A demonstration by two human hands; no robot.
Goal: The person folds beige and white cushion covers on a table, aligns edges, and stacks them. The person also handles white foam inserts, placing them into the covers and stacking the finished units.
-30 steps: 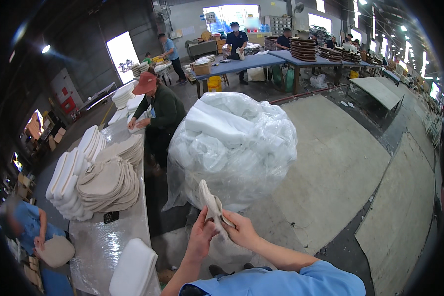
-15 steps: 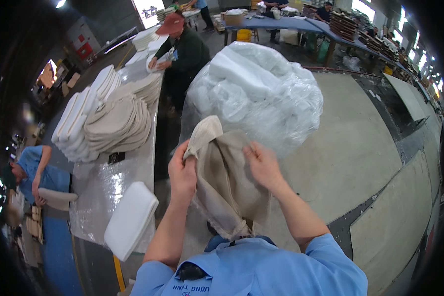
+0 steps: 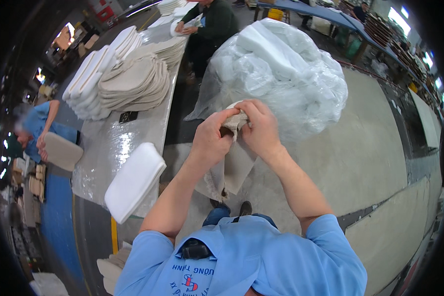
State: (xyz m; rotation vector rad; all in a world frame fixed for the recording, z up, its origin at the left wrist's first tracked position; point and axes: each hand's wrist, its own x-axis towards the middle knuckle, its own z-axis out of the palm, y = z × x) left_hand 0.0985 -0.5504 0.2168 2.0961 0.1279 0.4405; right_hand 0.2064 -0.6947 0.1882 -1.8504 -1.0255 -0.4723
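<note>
Both hands are up in front of me, close together at the top of a beige fabric cushion cover (image 3: 239, 170). My left hand (image 3: 213, 137) is closed round its bunched upper edge. My right hand (image 3: 258, 129) pinches the same edge from the other side, fingers curled over the top. The rest of the cover hangs down toward my feet, its folds partly open. A bit of white shows at the top between my hands; I cannot tell what it is. On the table to my left lies a white foam pad (image 3: 134, 182), nearest my left forearm.
The plastic-covered table (image 3: 155, 126) carries a stack of beige covers (image 3: 133, 84) and white pads (image 3: 86, 89). Ahead stands a big clear plastic bag (image 3: 281, 74) of white padding. One person (image 3: 212, 24) works at the table's far end; another, left, holds a beige cushion (image 3: 61, 151).
My hands have come together and gathered the cover's upper edge, which was spread wide between them. The view has tilted down. The person at left has raised the cushion.
</note>
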